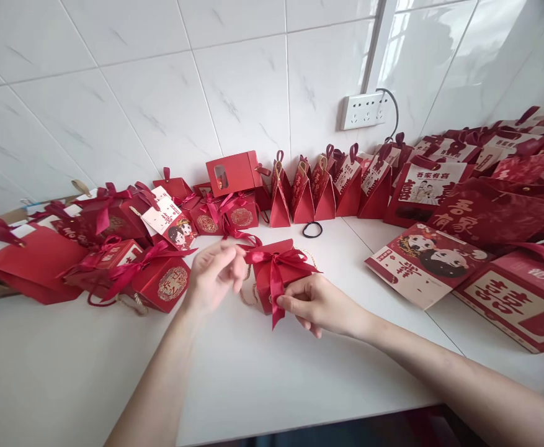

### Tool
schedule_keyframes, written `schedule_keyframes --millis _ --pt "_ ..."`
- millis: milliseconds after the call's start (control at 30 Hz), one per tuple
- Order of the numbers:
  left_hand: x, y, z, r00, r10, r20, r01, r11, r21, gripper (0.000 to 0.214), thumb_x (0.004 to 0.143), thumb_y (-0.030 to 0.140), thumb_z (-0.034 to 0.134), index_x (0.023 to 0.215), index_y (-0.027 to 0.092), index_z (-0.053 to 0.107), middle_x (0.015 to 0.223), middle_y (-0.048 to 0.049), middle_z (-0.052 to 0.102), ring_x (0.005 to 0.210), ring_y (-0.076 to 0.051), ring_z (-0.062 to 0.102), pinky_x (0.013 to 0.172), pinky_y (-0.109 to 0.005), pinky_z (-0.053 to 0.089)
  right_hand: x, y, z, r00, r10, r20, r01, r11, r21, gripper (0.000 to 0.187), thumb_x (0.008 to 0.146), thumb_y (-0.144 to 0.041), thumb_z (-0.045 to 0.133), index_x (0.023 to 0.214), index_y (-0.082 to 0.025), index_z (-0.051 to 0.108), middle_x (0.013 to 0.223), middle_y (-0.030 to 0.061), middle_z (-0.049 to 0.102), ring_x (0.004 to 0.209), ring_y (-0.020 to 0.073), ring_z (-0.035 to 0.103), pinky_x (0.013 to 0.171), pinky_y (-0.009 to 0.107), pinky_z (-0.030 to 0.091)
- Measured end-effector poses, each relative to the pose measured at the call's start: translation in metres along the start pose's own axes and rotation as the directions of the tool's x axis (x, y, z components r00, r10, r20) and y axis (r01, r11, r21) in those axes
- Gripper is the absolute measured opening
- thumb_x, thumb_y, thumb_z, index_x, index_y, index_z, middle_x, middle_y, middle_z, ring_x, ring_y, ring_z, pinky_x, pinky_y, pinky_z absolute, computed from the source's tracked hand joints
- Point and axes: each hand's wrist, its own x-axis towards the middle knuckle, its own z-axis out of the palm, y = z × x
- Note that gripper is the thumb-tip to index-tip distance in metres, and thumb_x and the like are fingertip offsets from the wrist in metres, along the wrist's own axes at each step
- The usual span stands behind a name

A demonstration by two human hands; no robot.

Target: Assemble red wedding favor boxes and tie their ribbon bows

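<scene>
A small red gift box (263,279) stands on the white table in front of me, with a red satin ribbon (277,273) tied over its top and gold cord at its sides. My left hand (216,273) is at the box's left, fingers curled together where the ribbon's left part meets the fingertips. The exact grip there is partly hidden. My right hand (316,304) is at the front right, thumb and forefinger pinching by the hanging ribbon tail, its other fingers curled below.
Several red gift boxes (160,282) with ribbons crowd the left. Triangular red boxes (278,195) line the tiled wall. Just behind the work lies a black hair tie (312,230). On the right are a printed card box (427,261) and many bags. A power strip (363,110) is on the wall.
</scene>
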Motion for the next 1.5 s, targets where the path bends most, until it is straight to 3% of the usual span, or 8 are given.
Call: schedule_keyframes --millis 67,133,267,433,567,867,1367,1500 --pt "0.008 -0.003 0.008 0.889 0.300 -0.347 -0.250 0.951 0.183 0.021 0.081 0.038 0.059 0.081 0.018 0.066 0.066 -0.0018 0.064 0.058 -0.013 0.059 0.056 -0.026 0.050 0.001 0.000 0.000 1.000 -0.004 0.017 0.005 1.000 -0.013 0.031 0.085 -0.032 0.052 0.058 -0.017 0.051 0.044 -0.0068 0.048 0.031 0.0036 0.044 0.033 0.014 0.036" --pt "0.016 -0.005 0.019 0.798 0.497 -0.341 -0.270 0.801 0.535 0.013 0.080 0.027 0.060 0.087 0.019 0.067 0.089 -0.0044 0.067 0.089 -0.018 0.062 0.085 -0.034 0.049 0.001 0.000 0.000 0.999 -0.014 0.031 0.015 1.000 -0.021 0.030 0.085 -0.032 0.050 0.060 -0.017 0.052 0.045 -0.0066 0.048 0.032 0.0038 0.044 0.033 0.014 0.036" --pt "0.024 -0.002 0.031 0.857 0.497 -0.132 -0.198 0.556 0.807 0.015 0.085 0.022 0.052 0.087 0.021 0.067 0.096 -0.0030 0.067 0.098 -0.019 0.059 0.098 -0.038 0.040 0.001 0.002 0.000 0.999 -0.016 0.044 0.017 1.000 -0.026 0.032 0.086 -0.033 0.049 0.058 -0.017 0.050 0.046 -0.0059 0.050 0.033 0.0036 0.045 0.034 0.013 0.037" --pt "0.028 0.012 0.029 0.958 0.263 -0.116 -0.079 0.629 0.774 0.016 0.085 0.033 0.055 0.087 0.021 0.065 0.094 -0.0021 0.066 0.092 -0.019 0.059 0.081 -0.031 0.047 0.002 0.004 -0.002 0.997 -0.020 0.070 0.022 0.999 -0.031 0.030 0.085 -0.032 0.050 0.058 -0.017 0.051 0.047 -0.0058 0.050 0.033 0.0039 0.044 0.034 0.014 0.038" --pt "0.035 0.017 0.032 0.984 0.139 -0.111 0.007 0.594 0.804 0.015 0.080 0.036 0.061 0.083 0.022 0.065 0.091 -0.0015 0.065 0.081 -0.018 0.058 0.071 -0.029 0.047 0.003 0.005 -0.006 0.996 -0.022 0.089 0.025 0.999 -0.036 0.032 0.085 -0.033 0.049 0.058 -0.017 0.050 0.047 -0.0056 0.050 0.033 0.0037 0.044 0.034 0.014 0.038" --pt "0.036 0.003 0.043 0.934 0.220 -0.280 0.030 0.735 0.677 0.013 0.081 0.030 0.058 0.074 0.020 0.063 0.074 0.0003 0.063 0.073 -0.015 0.055 0.068 -0.026 0.044 0.002 0.008 -0.006 0.990 -0.046 0.134 0.049 0.999 -0.019 0.030 0.086 -0.030 0.049 0.059 -0.016 0.048 0.048 -0.0060 0.051 0.034 0.0029 0.046 0.036 0.012 0.040" --pt "0.037 -0.003 0.042 0.925 0.204 -0.321 0.015 0.823 0.568 0.017 0.079 0.034 0.061 0.070 0.020 0.063 0.071 0.0003 0.064 0.068 -0.014 0.054 0.065 -0.025 0.044 -0.001 0.003 -0.015 0.956 0.006 0.293 -0.007 1.000 0.002 0.033 0.085 -0.044 0.057 0.077 -0.013 0.065 0.048 -0.0049 0.056 0.032 0.0035 0.046 0.036 0.015 0.039" --pt "0.036 -0.005 0.042 0.925 0.204 -0.321 0.022 0.814 0.581 0.014 0.079 0.032 0.061 0.072 0.020 0.064 0.073 -0.0002 0.065 0.071 -0.015 0.055 0.067 -0.026 0.045 0.001 -0.003 -0.036 0.995 0.045 0.085 -0.047 0.999 0.018 0.061 0.079 -0.069 0.049 0.060 -0.012 0.063 0.037 -0.0034 0.049 0.029 0.0062 0.045 0.038 0.019 0.040"
